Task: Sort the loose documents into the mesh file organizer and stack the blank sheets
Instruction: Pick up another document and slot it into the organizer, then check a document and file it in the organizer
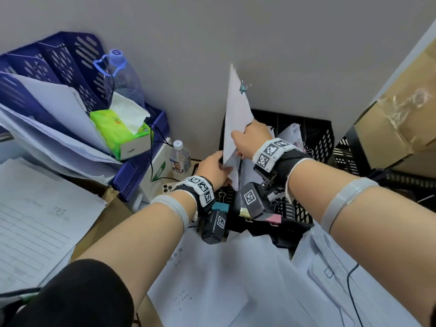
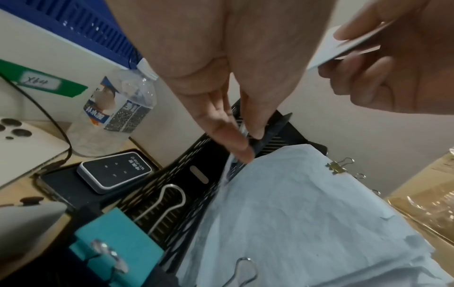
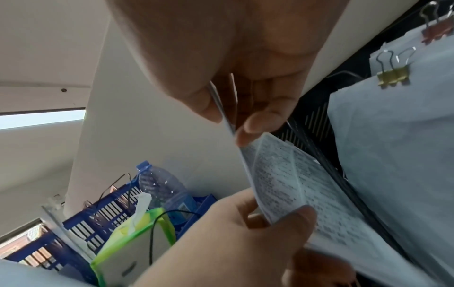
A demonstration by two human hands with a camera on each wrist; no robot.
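A clipped document (image 1: pixel 236 109) with a teal binder clip (image 1: pixel 243 88) at its top stands upright over the black mesh file organizer (image 1: pixel 316 138). My left hand (image 1: pixel 219 166) pinches its lower edge, seen close in the left wrist view (image 2: pixel 245 147). My right hand (image 1: pixel 240 138) pinches the same document higher up between thumb and fingers (image 3: pixel 228 126). Printed pages (image 3: pixel 282 184) fan open between the two hands. Other clipped bundles (image 2: pixel 294 213) with a gold clip (image 2: pixel 336 167) stand in the organizer's slots. Loose sheets (image 1: pixel 212 279) lie in front of me.
Blue plastic trays (image 1: pixel 70 67) with papers and a green tissue pack (image 1: pixel 118 133) stand at the left. A water bottle (image 1: pixel 179 156) and a phone (image 1: pixel 167 188) sit beside the organizer. A cardboard box (image 1: pixel 401 114) is at the right. Printed forms (image 1: pixel 35 220) lie at the near left.
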